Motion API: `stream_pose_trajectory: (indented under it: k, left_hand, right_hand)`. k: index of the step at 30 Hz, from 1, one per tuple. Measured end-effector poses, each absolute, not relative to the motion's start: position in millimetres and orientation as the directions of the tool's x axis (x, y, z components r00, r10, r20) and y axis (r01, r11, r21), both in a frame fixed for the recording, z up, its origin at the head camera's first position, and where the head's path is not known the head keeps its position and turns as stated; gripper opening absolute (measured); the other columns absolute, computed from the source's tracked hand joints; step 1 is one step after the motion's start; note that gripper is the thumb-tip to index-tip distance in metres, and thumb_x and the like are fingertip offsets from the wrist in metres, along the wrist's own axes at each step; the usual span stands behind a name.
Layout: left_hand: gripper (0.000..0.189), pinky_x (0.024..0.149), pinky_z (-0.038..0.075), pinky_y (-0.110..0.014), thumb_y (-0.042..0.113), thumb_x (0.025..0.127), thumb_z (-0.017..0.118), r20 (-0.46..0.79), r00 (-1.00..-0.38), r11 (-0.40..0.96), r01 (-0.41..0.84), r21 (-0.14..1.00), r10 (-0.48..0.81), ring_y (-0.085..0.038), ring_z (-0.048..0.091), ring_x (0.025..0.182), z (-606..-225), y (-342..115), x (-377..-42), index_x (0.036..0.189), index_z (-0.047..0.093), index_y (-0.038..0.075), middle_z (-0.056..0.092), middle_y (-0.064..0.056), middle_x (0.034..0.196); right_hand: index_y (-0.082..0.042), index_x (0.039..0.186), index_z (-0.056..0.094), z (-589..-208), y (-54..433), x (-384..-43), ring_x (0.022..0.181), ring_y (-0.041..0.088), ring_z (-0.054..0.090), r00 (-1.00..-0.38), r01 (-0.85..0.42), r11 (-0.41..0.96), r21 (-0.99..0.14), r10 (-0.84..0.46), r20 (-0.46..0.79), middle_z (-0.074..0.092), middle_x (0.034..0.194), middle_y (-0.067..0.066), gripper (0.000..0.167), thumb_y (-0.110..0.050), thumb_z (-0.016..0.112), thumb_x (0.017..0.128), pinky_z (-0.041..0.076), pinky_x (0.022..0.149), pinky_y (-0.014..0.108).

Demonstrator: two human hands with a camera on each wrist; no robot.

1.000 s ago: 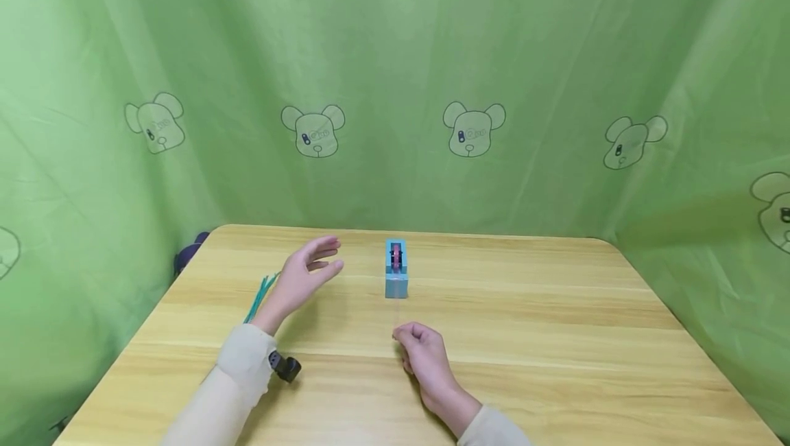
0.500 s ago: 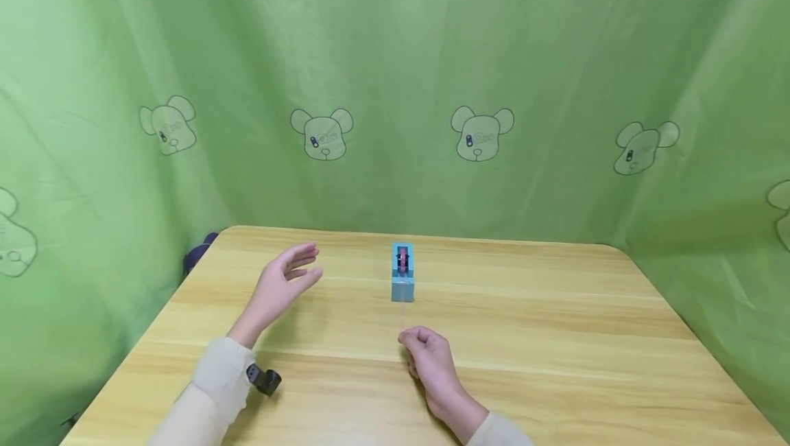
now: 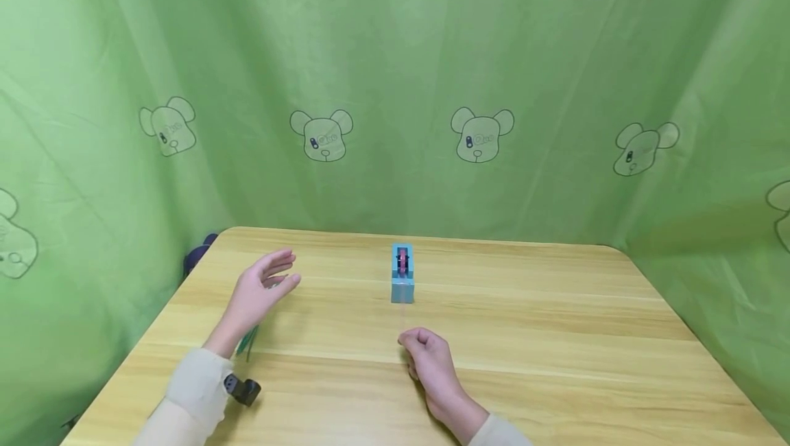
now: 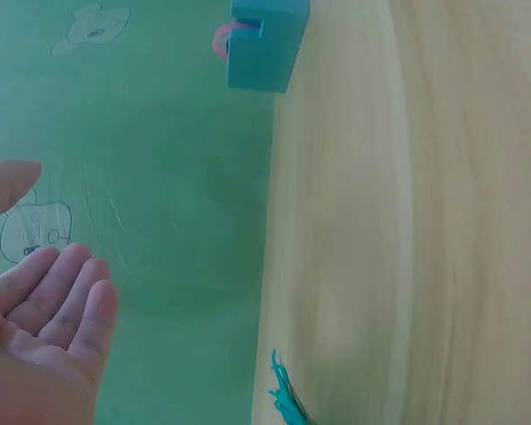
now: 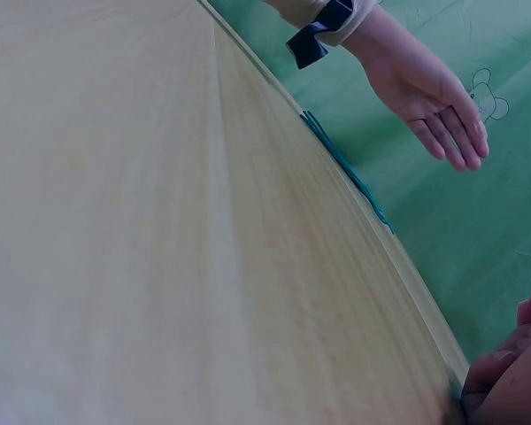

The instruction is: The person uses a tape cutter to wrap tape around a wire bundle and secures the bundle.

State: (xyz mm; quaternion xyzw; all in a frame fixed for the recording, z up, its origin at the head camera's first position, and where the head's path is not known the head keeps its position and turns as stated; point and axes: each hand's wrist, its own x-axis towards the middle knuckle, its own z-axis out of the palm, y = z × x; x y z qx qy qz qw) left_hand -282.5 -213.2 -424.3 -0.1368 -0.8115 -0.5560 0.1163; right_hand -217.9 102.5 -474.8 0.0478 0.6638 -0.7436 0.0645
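A light blue tape dispenser (image 3: 403, 292) with a pink roll (image 3: 402, 261) stands toward the back of the table. From its front, a thin clear strip of tape (image 3: 403, 314) runs to my right hand (image 3: 433, 369), whose thumb and index finger pinch the end. Left of the dispenser, my left hand (image 3: 254, 296) hovers over the table with fingers extended and nothing in them. Partly hidden under that forearm lies a bundle of thin teal strands (image 3: 245, 342); the right wrist view shows more of these strands (image 5: 347, 168). What they are made of I cannot tell.
The wooden table (image 3: 555, 322) has rounded far corners. A green curtain (image 3: 395, 55) with bear-head prints hangs behind it and at the sides. Some dark purple object (image 3: 196, 255) shows beyond the far left corner. A small black camera (image 3: 243, 390) sits on my left wrist.
My left hand has drifted left and a little toward me, away from the dispenser. My right hand keeps its pinch on the tape. Early on, the head view shifted slightly.
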Motion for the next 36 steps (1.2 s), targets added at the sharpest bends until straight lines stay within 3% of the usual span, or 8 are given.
stream_pose_trajectory:
  k: [12, 21, 36]
  left_hand:
    - [0.061, 0.105, 0.039, -0.048, 0.031, 0.094, 0.070, 0.272, -0.962, 0.412, 0.256, 0.874, 0.021, -0.031, 0.050, 0.129, -428, -230, -268, 0.144, 0.047, 0.004, 0.053, -0.017, 0.141]
    - [0.064, 0.103, 0.043, -0.041, 0.038, 0.093, 0.069, 0.270, -0.963, 0.470, 0.233, 0.852, -0.013, -0.027, 0.051, 0.127, -437, -244, -262, 0.143, 0.047, 0.004, 0.054, -0.015, 0.139]
    - [0.064, 0.100, 0.044, -0.045, 0.029, 0.093, 0.071, 0.237, -0.971, 0.533, 0.184, 0.826, -0.032, -0.037, 0.053, 0.124, -444, -257, -259, 0.141, 0.045, -0.004, 0.054, -0.023, 0.136]
  right_hand:
    - [0.005, 0.099, 0.062, -475, 102, -217, 0.054, 0.009, 0.037, -0.987, 0.159, -0.121, -0.980, -0.038, -0.155, 0.044, 0.062, -0.003, 0.017, -0.011, 0.060, 0.095, 0.034, 0.050, 0.020]
    - [0.005, 0.099, 0.062, -475, 103, -217, 0.054, 0.008, 0.037, -0.987, 0.162, -0.117, -0.980, -0.034, -0.159, 0.045, 0.063, -0.004, 0.017, -0.012, 0.059, 0.096, 0.034, 0.051, 0.020]
    - [0.002, 0.098, 0.063, -478, 105, -219, 0.054, 0.009, 0.036, -0.986, 0.164, -0.120, -0.979, -0.043, -0.160, 0.045, 0.062, -0.004, 0.016, -0.013, 0.058, 0.097, 0.034, 0.051, 0.021]
